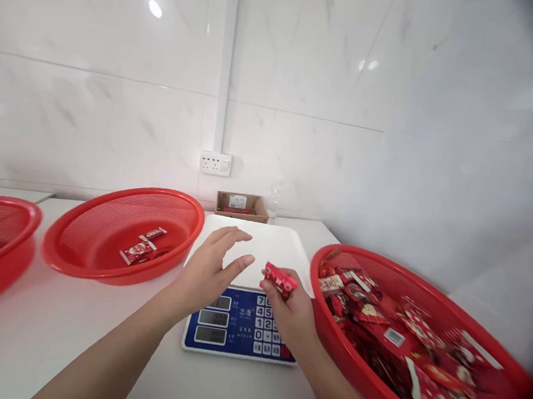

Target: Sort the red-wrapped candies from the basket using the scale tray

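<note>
My right hand (288, 303) is closed around a small red wrapped snack (280, 279), held above the near right part of a digital weighing scale (242, 323). My left hand (215, 268) hovers over the scale's left side, thumb and fingers apart, with nothing in it. The white scale pan (267, 242) lies behind both hands, and part of the keypad is hidden by my right hand. To the right, a red basket (327, 306) holds many red snack packets (377, 313). A red basket on the left (108, 212) has a few packets (137, 252) at its bottom.
Another red basket (25, 217) is cut off at the far left, with packets inside. Behind the scale stands a small cardboard box (259, 208) beside a clear plastic object (274, 200). A wall socket (216, 163) is mounted above the white table (113, 323).
</note>
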`<action>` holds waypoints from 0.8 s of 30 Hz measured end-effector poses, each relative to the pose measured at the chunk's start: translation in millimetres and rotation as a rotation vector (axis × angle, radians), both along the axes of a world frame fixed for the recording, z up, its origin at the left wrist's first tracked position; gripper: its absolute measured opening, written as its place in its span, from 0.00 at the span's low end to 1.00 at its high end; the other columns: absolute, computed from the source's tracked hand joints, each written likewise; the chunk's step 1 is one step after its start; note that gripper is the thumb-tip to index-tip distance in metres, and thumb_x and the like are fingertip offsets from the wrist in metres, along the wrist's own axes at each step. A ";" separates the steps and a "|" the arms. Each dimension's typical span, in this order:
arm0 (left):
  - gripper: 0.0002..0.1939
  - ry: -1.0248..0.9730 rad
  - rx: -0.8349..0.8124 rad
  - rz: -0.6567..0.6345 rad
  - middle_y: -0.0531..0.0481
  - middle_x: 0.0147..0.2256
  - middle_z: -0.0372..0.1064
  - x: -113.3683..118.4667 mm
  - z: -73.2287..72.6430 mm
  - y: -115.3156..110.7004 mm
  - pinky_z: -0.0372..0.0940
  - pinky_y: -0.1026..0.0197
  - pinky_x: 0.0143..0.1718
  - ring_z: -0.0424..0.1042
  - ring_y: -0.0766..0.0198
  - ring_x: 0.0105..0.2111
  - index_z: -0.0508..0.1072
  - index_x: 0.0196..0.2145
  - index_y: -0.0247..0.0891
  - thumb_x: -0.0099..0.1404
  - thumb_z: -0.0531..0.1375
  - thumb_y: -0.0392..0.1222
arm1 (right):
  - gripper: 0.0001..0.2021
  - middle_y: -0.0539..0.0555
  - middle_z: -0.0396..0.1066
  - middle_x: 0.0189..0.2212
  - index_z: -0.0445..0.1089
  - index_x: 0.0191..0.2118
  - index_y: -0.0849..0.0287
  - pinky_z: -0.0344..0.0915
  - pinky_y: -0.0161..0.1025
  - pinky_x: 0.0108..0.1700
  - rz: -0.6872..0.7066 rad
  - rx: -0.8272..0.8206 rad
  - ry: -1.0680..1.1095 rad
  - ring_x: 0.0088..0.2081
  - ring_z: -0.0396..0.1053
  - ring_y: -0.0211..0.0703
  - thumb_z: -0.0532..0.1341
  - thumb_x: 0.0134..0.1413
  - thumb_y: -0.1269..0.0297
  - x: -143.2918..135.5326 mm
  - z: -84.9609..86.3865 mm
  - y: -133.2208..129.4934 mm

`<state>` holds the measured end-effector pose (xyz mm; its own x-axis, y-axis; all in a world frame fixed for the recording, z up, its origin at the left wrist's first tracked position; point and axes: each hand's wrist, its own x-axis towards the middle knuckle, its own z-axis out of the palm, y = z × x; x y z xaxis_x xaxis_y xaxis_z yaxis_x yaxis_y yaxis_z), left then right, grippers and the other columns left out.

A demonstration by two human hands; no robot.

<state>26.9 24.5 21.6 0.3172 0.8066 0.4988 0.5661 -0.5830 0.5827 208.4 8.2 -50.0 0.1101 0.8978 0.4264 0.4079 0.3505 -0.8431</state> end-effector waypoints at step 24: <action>0.15 -0.649 -0.491 -0.396 0.53 0.27 0.68 -22.1 10.8 6.4 0.66 0.61 0.33 0.69 0.63 0.30 0.68 0.28 0.40 0.62 0.57 0.54 | 0.13 0.50 0.70 0.26 0.69 0.34 0.59 0.65 0.34 0.25 0.385 -0.412 -0.109 0.25 0.69 0.38 0.59 0.52 0.53 -36.6 111.4 -11.9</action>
<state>4.8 30.8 32.4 0.3936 0.8673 0.3047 -0.1495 -0.2667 0.9521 171.8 -3.7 61.4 -0.2827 0.9589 0.0237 0.4081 0.1425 -0.9017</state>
